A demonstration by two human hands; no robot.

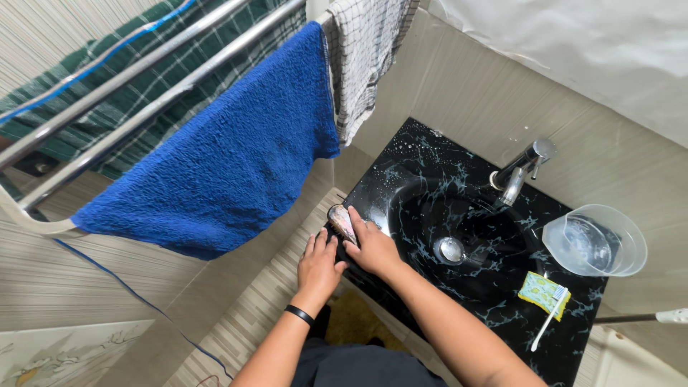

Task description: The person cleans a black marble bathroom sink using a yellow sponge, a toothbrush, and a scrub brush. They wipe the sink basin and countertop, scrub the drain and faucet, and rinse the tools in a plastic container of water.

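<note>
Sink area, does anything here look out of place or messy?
Mostly small things. Suds or water droplets fleck the black sink at its far corner. A toothbrush lies loose across a yellow-green sponge by the clear plastic bowl. Both hands, left hand and right hand, press a small patterned object on the sink's edge.

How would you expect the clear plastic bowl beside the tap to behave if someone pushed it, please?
The clear plastic bowl looks thin-walled, so probably light. It sits on the glossy black sink surround, speckled with what seem to be droplets, so it would likely slide easily. Its wide mouth suggests it rarely tips.
</note>
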